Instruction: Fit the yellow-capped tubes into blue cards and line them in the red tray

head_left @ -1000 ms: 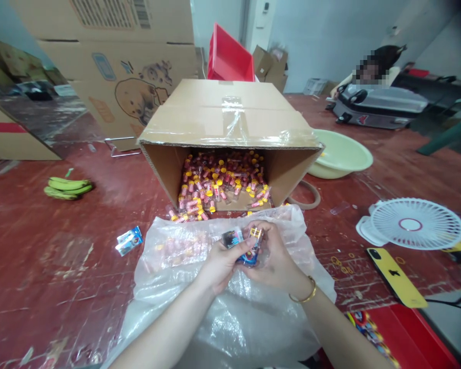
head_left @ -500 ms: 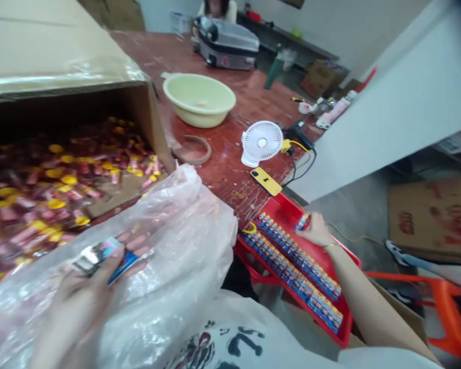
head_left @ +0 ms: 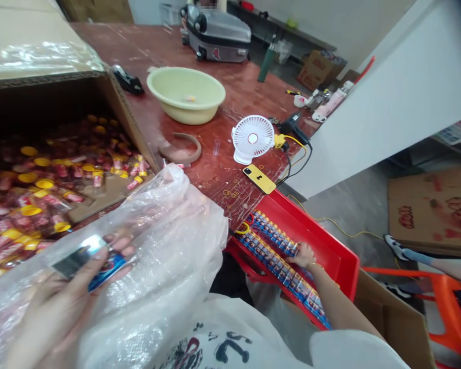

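R hand point(head_left: 303, 256) has moved onto pkt rows point(head_left: 276, 264) in red tray point(head_left: 327, 243); finger state: can't tell. L hand point(head_left: 71, 294), left of tray, pinches blue printed pkt point(head_left: 108, 271), prob. against slip; tray likely keeps rows aligned.

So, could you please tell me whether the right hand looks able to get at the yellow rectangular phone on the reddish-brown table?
Probably yes: the right hand is in the open red plastic tray, and the phone lies uncovered on the table just past its end; nothing visible blocks the way.
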The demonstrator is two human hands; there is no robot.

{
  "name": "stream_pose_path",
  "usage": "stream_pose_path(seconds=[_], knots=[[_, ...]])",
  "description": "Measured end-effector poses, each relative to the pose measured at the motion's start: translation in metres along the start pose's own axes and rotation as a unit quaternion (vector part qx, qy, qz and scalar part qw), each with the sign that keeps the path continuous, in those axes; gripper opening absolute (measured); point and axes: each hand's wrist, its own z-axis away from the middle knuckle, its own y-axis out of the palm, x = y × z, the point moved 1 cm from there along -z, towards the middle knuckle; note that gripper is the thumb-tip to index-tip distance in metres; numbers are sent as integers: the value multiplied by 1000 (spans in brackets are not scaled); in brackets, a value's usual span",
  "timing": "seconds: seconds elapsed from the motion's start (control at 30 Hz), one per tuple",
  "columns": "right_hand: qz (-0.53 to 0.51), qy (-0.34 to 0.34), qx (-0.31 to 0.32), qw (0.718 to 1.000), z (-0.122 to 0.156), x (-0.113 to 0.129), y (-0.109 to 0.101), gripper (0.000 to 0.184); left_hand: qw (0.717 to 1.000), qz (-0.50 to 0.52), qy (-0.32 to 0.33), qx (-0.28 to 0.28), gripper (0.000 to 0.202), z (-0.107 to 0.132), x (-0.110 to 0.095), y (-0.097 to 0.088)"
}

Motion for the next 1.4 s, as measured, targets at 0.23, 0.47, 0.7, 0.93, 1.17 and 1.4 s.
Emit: stream_pose_path(seconds=[0.23, 0.47, 0.7, 0.93, 1.17, 1.4], knots=[[-146, -224, -117, 957, -3, 117, -40, 40, 990, 140, 23, 24, 38, -8, 20, -15], [-259, -580, 58, 770, 62, 461, -29, 18, 978, 195, 26, 74, 35, -2, 20, -17], [-181, -646, 198, 715, 65, 590, 20, 23, 972, 218, 39, 78, 43, 9, 18, -32], [-248, -627, 284, 682, 78, 542, -28, 30, 971, 215, 39, 102, 42, 4, 20, -35], [-461, -505, 385, 620, 118, 502, -103, 31, 974, 199, 44, 95, 43, -1, 20, -21], [-367, -671, 250, 594, 138, 503, -117, 11, 979, 166, 74, 90, 39, 4, 21, -18]])
